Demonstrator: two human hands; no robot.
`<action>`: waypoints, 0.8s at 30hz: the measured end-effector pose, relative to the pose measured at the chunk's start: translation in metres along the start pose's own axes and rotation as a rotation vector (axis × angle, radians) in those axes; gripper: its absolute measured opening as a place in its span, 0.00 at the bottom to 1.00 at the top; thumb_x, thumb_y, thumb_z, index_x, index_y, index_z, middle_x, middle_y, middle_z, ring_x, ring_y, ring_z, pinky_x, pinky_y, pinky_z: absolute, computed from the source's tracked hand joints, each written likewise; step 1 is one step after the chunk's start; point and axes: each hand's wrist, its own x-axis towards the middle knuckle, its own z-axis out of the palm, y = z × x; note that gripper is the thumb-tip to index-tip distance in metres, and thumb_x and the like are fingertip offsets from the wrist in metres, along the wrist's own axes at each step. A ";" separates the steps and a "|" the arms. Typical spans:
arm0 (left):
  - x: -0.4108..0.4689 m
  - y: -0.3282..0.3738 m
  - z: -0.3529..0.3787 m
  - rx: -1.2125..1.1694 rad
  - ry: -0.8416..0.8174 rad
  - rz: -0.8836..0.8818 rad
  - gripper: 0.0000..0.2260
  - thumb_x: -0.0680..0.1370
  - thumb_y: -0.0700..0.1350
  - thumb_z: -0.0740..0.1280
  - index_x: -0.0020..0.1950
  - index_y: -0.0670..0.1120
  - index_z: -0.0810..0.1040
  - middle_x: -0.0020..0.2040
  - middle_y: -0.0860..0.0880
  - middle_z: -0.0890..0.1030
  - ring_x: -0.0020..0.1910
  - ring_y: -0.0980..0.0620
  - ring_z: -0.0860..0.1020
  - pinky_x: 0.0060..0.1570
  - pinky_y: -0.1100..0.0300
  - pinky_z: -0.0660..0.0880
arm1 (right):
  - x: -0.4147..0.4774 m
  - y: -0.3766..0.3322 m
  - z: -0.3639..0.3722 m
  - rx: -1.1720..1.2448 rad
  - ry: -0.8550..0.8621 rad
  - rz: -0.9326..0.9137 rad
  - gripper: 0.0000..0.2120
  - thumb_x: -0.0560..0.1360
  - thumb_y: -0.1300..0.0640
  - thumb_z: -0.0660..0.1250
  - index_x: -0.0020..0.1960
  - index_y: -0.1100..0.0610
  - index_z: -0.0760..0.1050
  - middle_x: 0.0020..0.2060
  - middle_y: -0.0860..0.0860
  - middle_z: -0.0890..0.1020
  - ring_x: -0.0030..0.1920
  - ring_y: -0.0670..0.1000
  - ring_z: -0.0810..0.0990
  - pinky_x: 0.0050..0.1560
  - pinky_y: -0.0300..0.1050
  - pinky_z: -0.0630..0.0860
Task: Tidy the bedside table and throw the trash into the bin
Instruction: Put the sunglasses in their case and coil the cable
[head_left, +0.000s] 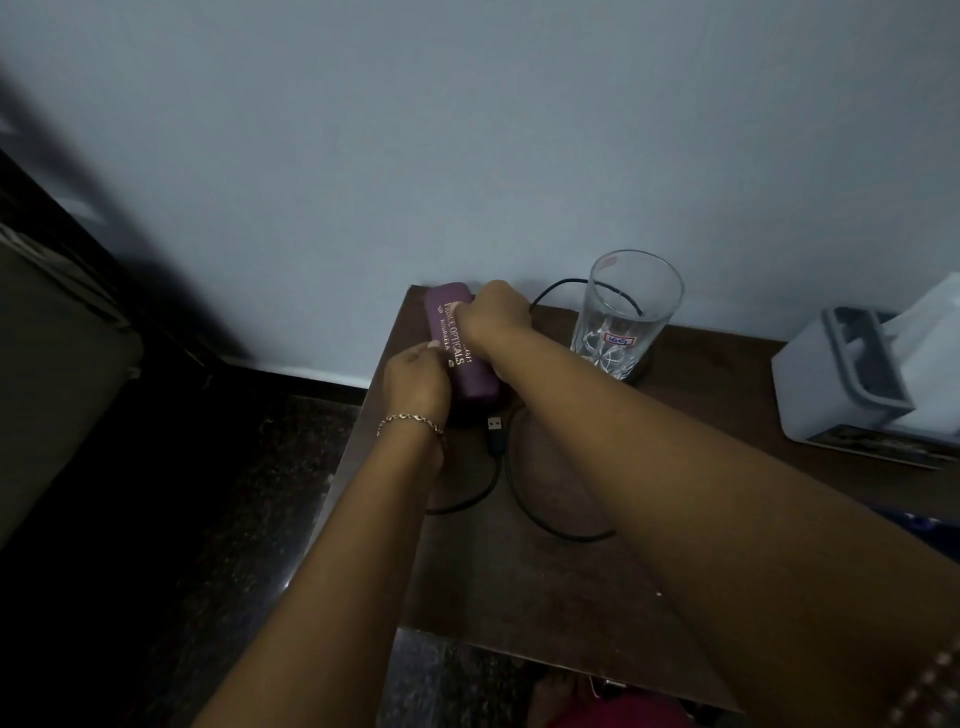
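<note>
Presently the left hand (415, 382) and right hand (493, 317) are both clamping curled fingers on the purple spectacle case (460, 348) on the bedside table (519, 597), and any sideways drag is risking snagging the black cable (498, 441) just beside the case and toppling the 1 glass (626, 312) right of the case.

The table's (519, 613) near half lies open; cable (521, 501) loops, glass (626, 317) and tissue box (831, 389) crowd the rear.

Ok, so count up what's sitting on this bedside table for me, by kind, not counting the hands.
Glasses case: 1
Drinking glass: 1
Black cable: 1, as far as its loops show
Tissue box: 1
Total: 4
</note>
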 end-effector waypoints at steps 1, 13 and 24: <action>0.003 -0.007 -0.001 -0.046 0.005 -0.012 0.13 0.74 0.37 0.60 0.32 0.44 0.78 0.33 0.46 0.74 0.40 0.48 0.73 0.44 0.57 0.70 | -0.001 0.002 0.004 0.010 0.011 -0.011 0.15 0.77 0.56 0.63 0.59 0.64 0.74 0.59 0.60 0.78 0.60 0.60 0.76 0.55 0.45 0.72; -0.083 0.009 -0.028 -0.159 -0.113 0.228 0.14 0.76 0.34 0.62 0.46 0.54 0.77 0.38 0.55 0.81 0.32 0.63 0.79 0.32 0.70 0.76 | -0.092 0.024 -0.018 0.504 0.056 -0.054 0.10 0.72 0.53 0.66 0.49 0.58 0.77 0.46 0.55 0.83 0.47 0.56 0.82 0.53 0.57 0.78; -0.173 -0.049 -0.005 -0.068 -0.687 -0.015 0.16 0.76 0.33 0.62 0.62 0.43 0.75 0.53 0.45 0.81 0.45 0.56 0.79 0.44 0.67 0.77 | -0.207 0.160 -0.084 0.828 0.150 0.247 0.08 0.74 0.58 0.68 0.49 0.54 0.71 0.51 0.56 0.80 0.49 0.51 0.81 0.51 0.51 0.78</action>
